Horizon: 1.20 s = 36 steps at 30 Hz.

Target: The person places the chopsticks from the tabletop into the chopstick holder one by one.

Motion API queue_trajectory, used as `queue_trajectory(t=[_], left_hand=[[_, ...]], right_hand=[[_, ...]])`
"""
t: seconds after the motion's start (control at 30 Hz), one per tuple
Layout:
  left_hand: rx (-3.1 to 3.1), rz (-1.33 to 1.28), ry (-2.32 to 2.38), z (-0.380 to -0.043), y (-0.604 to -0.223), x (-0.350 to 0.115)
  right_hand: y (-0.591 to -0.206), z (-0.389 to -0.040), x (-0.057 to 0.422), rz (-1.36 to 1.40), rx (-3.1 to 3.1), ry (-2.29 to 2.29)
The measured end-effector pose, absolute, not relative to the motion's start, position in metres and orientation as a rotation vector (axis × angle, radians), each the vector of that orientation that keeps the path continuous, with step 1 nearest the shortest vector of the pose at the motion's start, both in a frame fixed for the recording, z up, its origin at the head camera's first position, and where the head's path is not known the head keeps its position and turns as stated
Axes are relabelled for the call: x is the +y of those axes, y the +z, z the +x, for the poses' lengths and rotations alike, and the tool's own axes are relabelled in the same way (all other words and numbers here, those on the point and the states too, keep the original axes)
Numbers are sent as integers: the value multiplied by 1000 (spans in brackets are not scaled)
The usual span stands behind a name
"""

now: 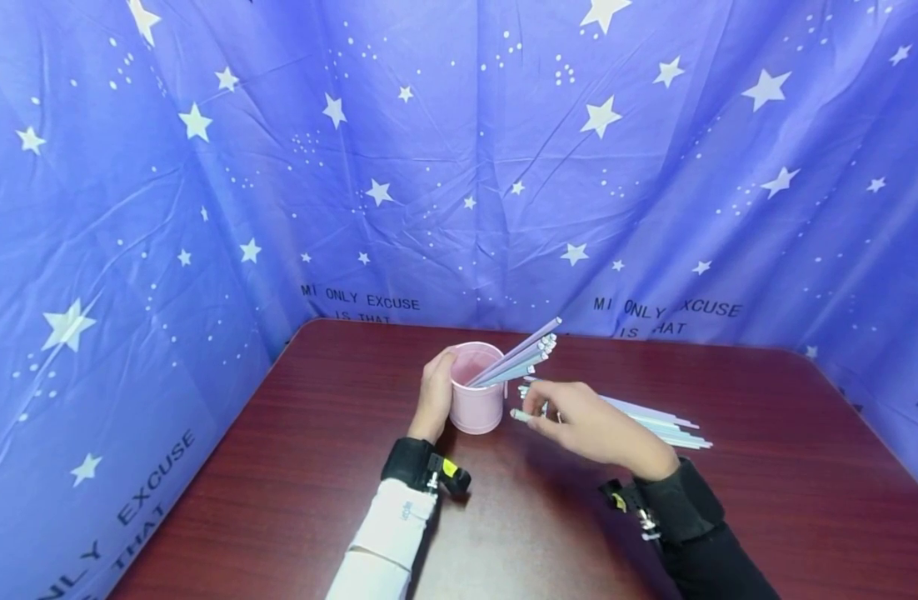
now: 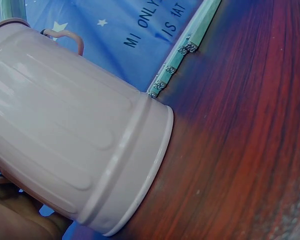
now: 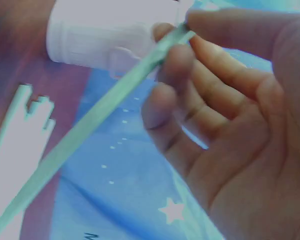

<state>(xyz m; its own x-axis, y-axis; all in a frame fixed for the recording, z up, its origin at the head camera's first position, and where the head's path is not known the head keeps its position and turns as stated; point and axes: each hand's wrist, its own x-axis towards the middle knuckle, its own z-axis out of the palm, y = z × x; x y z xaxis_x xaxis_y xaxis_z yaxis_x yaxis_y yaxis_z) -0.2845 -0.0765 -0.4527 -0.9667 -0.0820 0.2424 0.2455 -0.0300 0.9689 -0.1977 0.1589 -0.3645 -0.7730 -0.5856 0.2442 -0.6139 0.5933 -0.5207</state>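
Note:
A small pink ribbed bucket (image 1: 476,414) with little side handles stands upright on the table. My left hand (image 1: 433,398) holds it from the left side, thumb at the rim. Several slim lilac and pale green pencil-like sticks (image 1: 513,357) lean out of it to the right. Just right of the bucket, my right hand (image 1: 597,423) pinches one pale green stick (image 3: 97,120) between thumb and fingers near one end. Beneath and beyond that hand, a loose bunch of similar sticks (image 1: 657,423) lies on the tabletop; their ends look studded in the left wrist view.
The dark red wooden table (image 1: 294,475) reaches back to a blue curtain (image 1: 459,208) with white stars and printed words. This curtain also hangs along the left and right sides. Each wrist wears a black band with a small camera.

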Motion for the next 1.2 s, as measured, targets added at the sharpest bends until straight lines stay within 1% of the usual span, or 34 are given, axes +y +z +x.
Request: queue_trajectory(t=[0.13,0.3,0.43,0.53,0.63,0.73,0.83,1.0,1.2], left_hand=[[-1995,-213,-2080,-289,-459,-78],[-2022,-120,-2110,-284,-450,-75],[-2029,-101,-2105,-283,-448,-74],[-2031,-104,-2099,-282,-448,-75],[-2031,-108,-2100,-282,-448,-74],[-2029,-108,-2109,-282,-448,-74],[-2024,-111,-2116,-283,-448,-74],[-2022,-134,-2114,-283,-449,-75],[-2019,-138,-2116,-282,-448,-75]], right_hand=[[-353,-193,159,928,-2611,934],[-342,-189,162,877,-2436,988],[-335,-185,165,821,-2336,1075],[-330,-181,167,753,-2276,1202],[-325,-176,168,729,-2158,1430],[-321,-172,168,752,-1987,1662],[-318,-171,168,807,-1830,1761],[-317,-172,167,829,-1731,1746],[-318,-173,166,675,-1909,1625]])
